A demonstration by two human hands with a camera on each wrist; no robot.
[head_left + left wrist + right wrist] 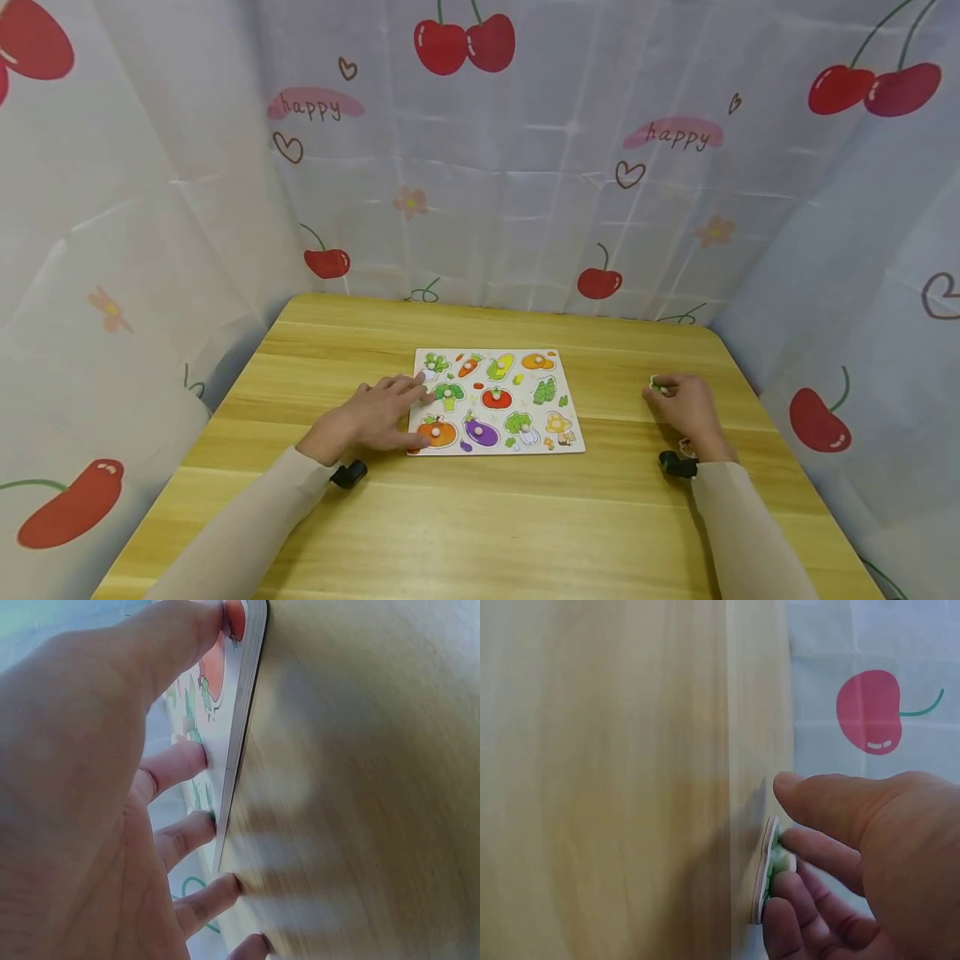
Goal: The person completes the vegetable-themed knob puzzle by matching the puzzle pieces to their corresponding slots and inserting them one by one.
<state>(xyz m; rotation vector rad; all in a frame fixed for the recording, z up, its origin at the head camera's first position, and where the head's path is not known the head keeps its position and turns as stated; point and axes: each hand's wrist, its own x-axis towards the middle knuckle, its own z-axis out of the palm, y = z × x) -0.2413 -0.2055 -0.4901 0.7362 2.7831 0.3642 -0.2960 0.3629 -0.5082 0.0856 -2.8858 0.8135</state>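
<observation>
A white wooden puzzle board [491,404] with vegetable pictures and knobbed pieces lies on the table. My left hand [378,412] rests at its left edge, fingers spread. In the left wrist view, the thumb [176,637] touches a corner of the board, two fingertips rest over its edge, and other fingers reach past it. Off to the right of the board, my right hand [686,408] holds a small green wooden puzzle piece [769,877] low over the table. Its fingers curl about the piece's knob side, while the thumb [817,796] stands apart from the piece.
The wooden table [480,517] has rounded far corners. A curtain [525,200] printed with cherries, hearts and flowers surrounds its back and sides. A dark camera mount is strapped at each wrist.
</observation>
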